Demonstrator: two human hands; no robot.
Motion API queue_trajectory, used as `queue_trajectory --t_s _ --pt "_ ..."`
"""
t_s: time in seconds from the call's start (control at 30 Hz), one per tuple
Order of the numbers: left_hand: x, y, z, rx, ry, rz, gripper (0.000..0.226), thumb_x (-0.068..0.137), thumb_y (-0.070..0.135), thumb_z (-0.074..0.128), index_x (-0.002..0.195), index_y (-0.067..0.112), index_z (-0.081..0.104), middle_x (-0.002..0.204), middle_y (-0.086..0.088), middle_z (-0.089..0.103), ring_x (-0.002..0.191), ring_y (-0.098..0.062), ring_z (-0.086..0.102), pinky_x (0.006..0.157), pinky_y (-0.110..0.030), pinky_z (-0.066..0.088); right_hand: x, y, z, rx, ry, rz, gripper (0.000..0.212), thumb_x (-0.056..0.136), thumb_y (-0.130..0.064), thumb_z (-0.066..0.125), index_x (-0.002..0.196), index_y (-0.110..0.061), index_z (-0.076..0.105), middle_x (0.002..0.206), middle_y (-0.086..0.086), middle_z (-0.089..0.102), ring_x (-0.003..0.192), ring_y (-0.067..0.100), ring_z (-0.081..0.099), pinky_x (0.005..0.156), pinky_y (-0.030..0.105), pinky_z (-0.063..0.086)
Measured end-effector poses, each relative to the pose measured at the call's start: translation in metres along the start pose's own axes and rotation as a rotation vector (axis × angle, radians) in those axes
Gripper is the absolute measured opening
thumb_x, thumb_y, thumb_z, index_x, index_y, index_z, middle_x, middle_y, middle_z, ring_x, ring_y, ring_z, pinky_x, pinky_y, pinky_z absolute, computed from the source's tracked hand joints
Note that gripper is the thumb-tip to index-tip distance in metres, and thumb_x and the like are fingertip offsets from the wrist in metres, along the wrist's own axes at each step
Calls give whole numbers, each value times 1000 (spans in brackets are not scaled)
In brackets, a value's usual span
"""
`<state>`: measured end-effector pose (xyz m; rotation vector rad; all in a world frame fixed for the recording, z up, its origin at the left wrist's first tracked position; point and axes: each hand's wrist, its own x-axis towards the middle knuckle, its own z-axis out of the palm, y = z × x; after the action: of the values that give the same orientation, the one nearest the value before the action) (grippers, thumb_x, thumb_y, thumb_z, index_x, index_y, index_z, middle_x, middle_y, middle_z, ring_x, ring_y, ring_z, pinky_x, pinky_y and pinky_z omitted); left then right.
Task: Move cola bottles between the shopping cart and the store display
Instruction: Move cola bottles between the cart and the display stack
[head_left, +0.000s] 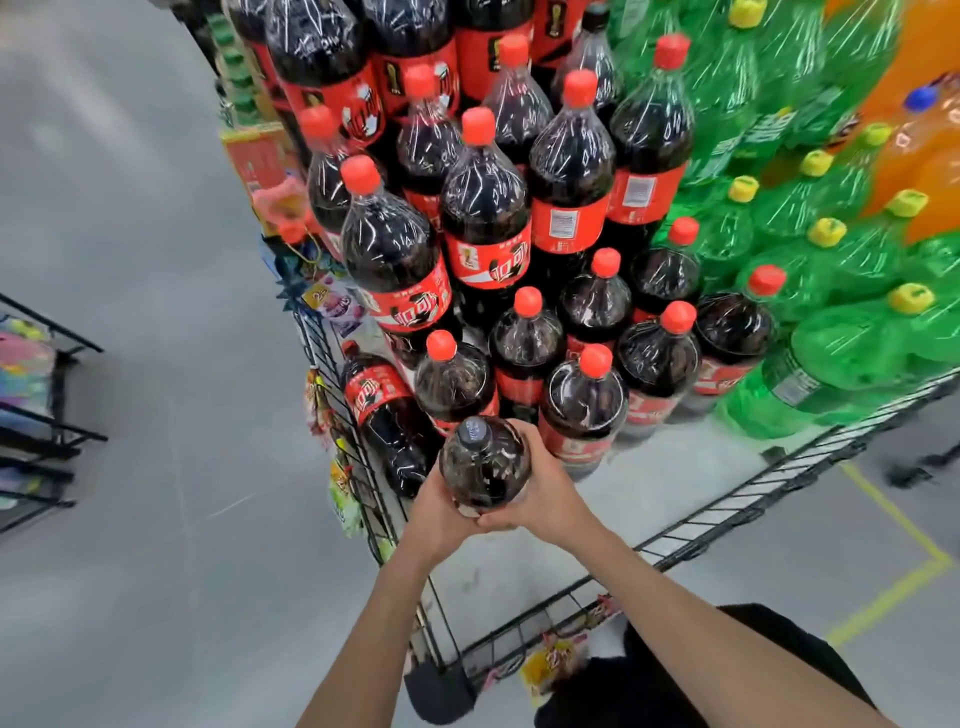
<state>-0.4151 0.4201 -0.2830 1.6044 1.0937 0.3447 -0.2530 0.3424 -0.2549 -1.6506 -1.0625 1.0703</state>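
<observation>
Grey polished floor (130, 312) surrounds a black wire display (727, 512) stacked with glossy red-capped cola bottles (485, 218) beside green ones (810, 358), while left hand (441, 512) and right hand (545, 493) both clasp a dark rounded cola bottle (484, 462) above its white shelf.

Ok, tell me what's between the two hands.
Head view: a black-capped cola bottle, gripped by the left hand and right hand on opposite sides.

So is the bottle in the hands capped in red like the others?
No, the held cola bottle has a dark cap, unlike the display bottles' red caps.
</observation>
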Motion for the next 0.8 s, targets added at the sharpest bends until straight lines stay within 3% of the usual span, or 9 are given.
queue_trajectory --t_s 0.1,0.2,0.23,0.27,0.33,0.4,0.5,0.6,0.8 --pt "1 -10 4 59 46 18 116 52 30 107 149 15 44 141 -9 53 132 -26 57 109 -45 53 -5 2 5 0 34 21 117 51 -20 102 149 -20 37 141 -7 56 135 10 51 115 37 41" --pt "-9 -23 13 37 116 -51 109 58 28 105 147 16 44 139 -3 45 130 -22 53 102 -19 52 -17 10 10 -61 82 20 109 61 -31 98 151 -24 36 144 -18 52 136 -4 45 115 21 36" --pt "-14 -23 18 26 138 -89 108 60 27 104 147 16 42 140 -2 44 131 -22 51 102 -16 50 -23 12 11 -77 105 17 101 67 -37 93 151 -27 37 142 -25 50 132 -12 43 110 11 34" --pt "-20 -24 24 1 167 -122 106 62 26 103 147 14 41 141 -4 45 132 -22 52 105 -24 50 -30 15 12 -97 135 26 93 73 -43 88 151 -26 40 140 -28 48 128 -16 43 106 5 32" --pt "-35 -21 37 -143 269 -211 100 67 19 100 147 13 41 141 -5 50 127 -21 57 103 -37 54 -46 26 10 -168 189 61 73 85 -39 80 148 -18 48 139 -16 56 128 -2 50 106 12 37" --pt "-47 -8 54 -334 430 -308 85 72 7 95 141 14 45 136 -7 53 113 -16 62 87 -29 55 -58 37 1 -224 242 103 51 91 -28 76 137 -12 61 133 -1 66 122 14 61 104 30 49" --pt "-61 14 86 -553 625 -432 47 88 -5 78 124 12 52 125 -15 58 95 -14 62 73 -24 52 -62 42 -19 -129 330 194 22 93 -21 73 113 -10 74 107 0 76 97 14 70 90 41 57" --pt "-72 38 124 -559 589 -423 21 96 -6 66 107 11 59 112 -10 64 98 -20 63 74 -26 52 -65 41 -46 23 440 204 8 95 -19 71 96 -12 75 87 -1 75 83 15 70 84 42 58" --pt "-71 109 208 -422 418 -274 21 98 -4 60 95 16 64 98 -11 68 77 -11 68 62 -18 54 -98 53 -132 382 521 181 12 97 -12 68 85 -11 69 71 7 72 68 24 68 76 41 57"
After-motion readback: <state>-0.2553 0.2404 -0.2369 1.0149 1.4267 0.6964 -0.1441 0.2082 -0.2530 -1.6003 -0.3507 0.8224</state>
